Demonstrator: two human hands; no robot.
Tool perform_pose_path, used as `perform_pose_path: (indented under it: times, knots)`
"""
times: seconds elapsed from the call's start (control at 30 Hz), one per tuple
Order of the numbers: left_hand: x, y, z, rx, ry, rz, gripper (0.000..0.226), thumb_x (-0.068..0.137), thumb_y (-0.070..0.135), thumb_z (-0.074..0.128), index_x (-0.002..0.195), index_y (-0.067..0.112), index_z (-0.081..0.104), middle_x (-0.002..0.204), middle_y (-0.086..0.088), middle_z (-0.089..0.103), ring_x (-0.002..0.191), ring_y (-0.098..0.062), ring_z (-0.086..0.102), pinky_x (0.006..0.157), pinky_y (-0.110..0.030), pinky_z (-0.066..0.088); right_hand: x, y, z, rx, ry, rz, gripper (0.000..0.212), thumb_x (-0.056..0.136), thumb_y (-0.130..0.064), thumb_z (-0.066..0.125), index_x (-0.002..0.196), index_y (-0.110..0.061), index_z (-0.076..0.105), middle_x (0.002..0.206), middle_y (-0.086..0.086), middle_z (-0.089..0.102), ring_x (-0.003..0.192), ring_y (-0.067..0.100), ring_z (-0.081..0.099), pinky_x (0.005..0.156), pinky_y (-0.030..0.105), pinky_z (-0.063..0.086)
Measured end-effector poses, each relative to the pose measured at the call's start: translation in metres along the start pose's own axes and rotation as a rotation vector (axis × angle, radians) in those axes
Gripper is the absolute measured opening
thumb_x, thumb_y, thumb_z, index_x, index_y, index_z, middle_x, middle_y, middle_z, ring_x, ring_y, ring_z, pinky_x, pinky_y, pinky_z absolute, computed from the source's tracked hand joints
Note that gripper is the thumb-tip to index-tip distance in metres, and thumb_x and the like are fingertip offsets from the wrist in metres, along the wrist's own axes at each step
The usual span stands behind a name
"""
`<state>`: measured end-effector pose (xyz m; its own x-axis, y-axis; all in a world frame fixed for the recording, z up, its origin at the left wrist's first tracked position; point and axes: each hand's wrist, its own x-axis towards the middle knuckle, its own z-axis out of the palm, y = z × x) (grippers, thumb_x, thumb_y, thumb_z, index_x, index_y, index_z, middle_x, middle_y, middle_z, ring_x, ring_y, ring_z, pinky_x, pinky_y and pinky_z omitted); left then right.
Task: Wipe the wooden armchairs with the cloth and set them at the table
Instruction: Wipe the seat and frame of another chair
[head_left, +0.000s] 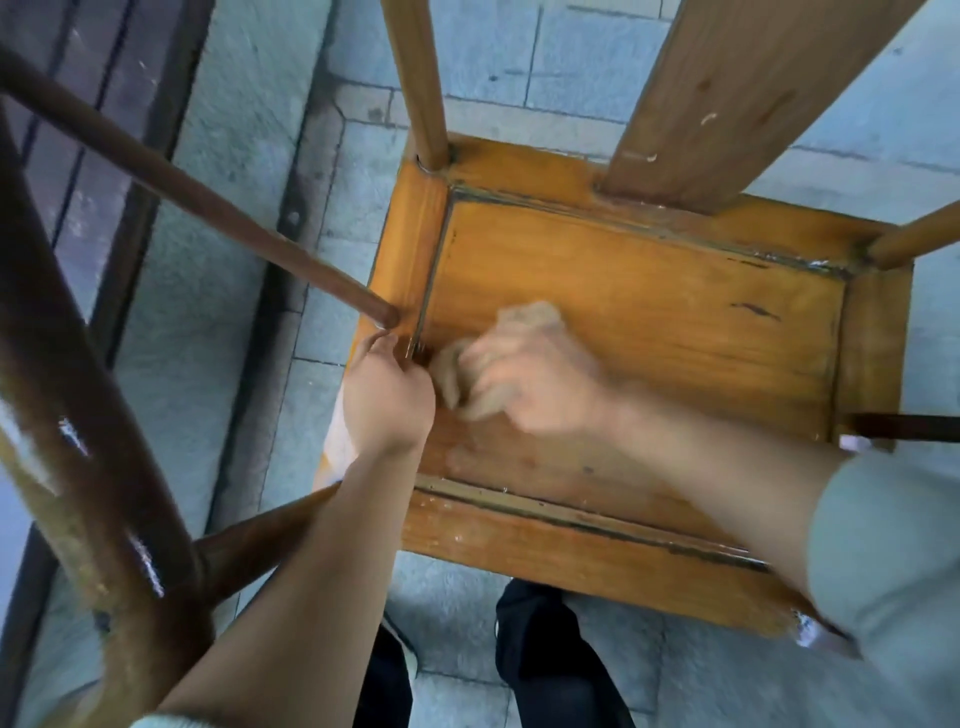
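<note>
Bunching under right hand (524, 384) grip, seemingly clenched, cloth (524, 319) on armchair seat (649, 312)

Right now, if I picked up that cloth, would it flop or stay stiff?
Probably floppy: the cloth looks bunched into soft folds under the right hand. Likely light too, since one hand moves it over the chair seat. It is blurred, so wetness is unclear.

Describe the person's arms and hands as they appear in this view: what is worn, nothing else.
Both forearms are bare, with no gloves on the left hand or the right hand. No rings, watch or bracelet can be seen, though the right hand is motion-blurred. Each arm has a pale grey-green sleeve pushed up: the right sleeve bunches well above the wrist, and only the left sleeve cuff edge shows at the bottom.
</note>
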<state>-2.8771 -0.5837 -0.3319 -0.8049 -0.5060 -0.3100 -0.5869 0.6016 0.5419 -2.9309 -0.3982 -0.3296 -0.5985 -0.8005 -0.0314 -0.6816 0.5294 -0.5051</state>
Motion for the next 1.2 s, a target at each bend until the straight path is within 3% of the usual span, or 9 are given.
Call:
perform_pose_path:
  times: [0.1, 0.23, 0.47, 0.67, 0.77, 0.87, 1.0, 1.1, 1.2]
  knots:
    - [0.0, 0.012, -0.007, -0.006, -0.052, -0.098, 0.053, 0.084, 0.011, 0.038, 0.133, 0.016, 0.059, 0.129, -0.008, 0.062, 0.115, -0.034, 0.057, 0.092, -0.034, 0.043, -0.033, -0.061, 0.042, 0.066, -0.127, -0.072, 0.022, 0.078, -0.026, 0.068, 0.092, -0.038, 0.079, 0.097, -0.016, 0.07, 0.106, 0.013, 0.059, 0.105, 0.047, 0.034]
    - [-0.013, 0.026, -0.015, 0.099, -0.218, -0.084, 0.053, 0.087, 0.009, 0.038, 0.139, 0.011, 0.05, 0.133, -0.015, 0.057, 0.115, -0.038, 0.056, 0.095, -0.045, 0.05, -0.062, -0.121, 0.083, 0.255, -0.252, -0.061, 0.037, 0.069, -0.016, 0.08, 0.103, -0.03, 0.081, 0.123, -0.014, 0.071, 0.114, 0.015, 0.058, 0.104, 0.036, 0.038]
    - [-0.062, 0.012, -0.015, 0.357, -0.504, 0.24, 0.052, 0.094, 0.01, 0.042, 0.146, 0.01, 0.04, 0.15, -0.013, 0.038, 0.138, -0.034, 0.034, 0.112, -0.048, 0.036, -0.089, -0.153, 0.077, 0.294, -0.265, -0.084, 0.038, 0.06, 0.003, 0.08, 0.096, -0.011, 0.082, 0.104, 0.002, 0.077, 0.095, 0.028, 0.064, 0.088, 0.04, 0.047]
    - [-0.05, 0.03, -0.033, -0.005, -0.174, 0.045, 0.036, 0.095, 0.01, 0.044, 0.129, 0.011, 0.058, 0.131, -0.011, 0.059, 0.118, -0.032, 0.057, 0.101, -0.045, 0.048, -0.092, -0.115, -0.012, 0.644, 0.171, 0.184, 0.037, 0.066, 0.011, 0.057, 0.091, -0.003, 0.081, 0.105, 0.009, 0.078, 0.099, 0.025, 0.072, 0.095, 0.037, 0.052]
    - [-0.034, 0.048, -0.026, 0.005, -0.171, 0.137, 0.039, 0.096, 0.008, 0.043, 0.132, 0.011, 0.057, 0.136, -0.013, 0.055, 0.123, -0.034, 0.053, 0.101, -0.047, 0.048, -0.082, -0.046, -0.058, 0.772, 0.36, 0.464, 0.046, 0.072, 0.022, 0.052, 0.1, -0.002, 0.078, 0.111, 0.015, 0.075, 0.107, 0.029, 0.071, 0.1, 0.044, 0.054]
    - [-0.016, 0.055, -0.004, 0.166, -0.315, 0.336, 0.047, 0.096, 0.006, 0.039, 0.141, 0.013, 0.051, 0.146, -0.012, 0.047, 0.131, -0.033, 0.047, 0.105, -0.047, 0.045, -0.058, 0.041, -0.085, 0.612, 0.425, 0.63, 0.048, 0.077, 0.016, 0.055, 0.106, -0.015, 0.078, 0.112, 0.004, 0.075, 0.109, 0.019, 0.069, 0.1, 0.041, 0.053]
    - [0.013, 0.055, 0.028, 0.462, -0.412, 0.495, 0.05, 0.103, 0.02, 0.037, 0.153, 0.024, 0.033, 0.164, -0.008, 0.018, 0.152, -0.028, 0.009, 0.121, -0.045, 0.021, -0.036, 0.118, -0.072, 0.257, 0.164, 0.613, 0.053, 0.082, -0.009, 0.065, 0.129, -0.033, 0.069, 0.131, -0.014, 0.063, 0.12, 0.011, 0.052, 0.106, 0.038, 0.042]
    - [0.022, 0.053, 0.036, 0.553, -0.375, 0.542, 0.049, 0.103, 0.023, 0.039, 0.151, 0.029, 0.036, 0.165, -0.007, 0.013, 0.152, -0.028, 0.009, 0.117, -0.047, 0.031, -0.046, 0.118, -0.046, 0.093, 0.116, 0.581, 0.06, 0.081, -0.02, 0.059, 0.138, -0.04, 0.061, 0.138, -0.016, 0.055, 0.119, 0.024, 0.044, 0.102, 0.047, 0.04]
    - [0.025, 0.053, 0.033, 0.611, -0.374, 0.573, 0.05, 0.103, 0.022, 0.039, 0.152, 0.03, 0.037, 0.165, -0.006, 0.014, 0.152, -0.028, 0.012, 0.113, -0.047, 0.034, -0.066, 0.08, -0.028, 0.084, 0.099, 0.442, 0.061, 0.076, -0.012, 0.064, 0.131, -0.037, 0.067, 0.133, -0.012, 0.061, 0.11, 0.028, 0.051, 0.088, 0.048, 0.047]
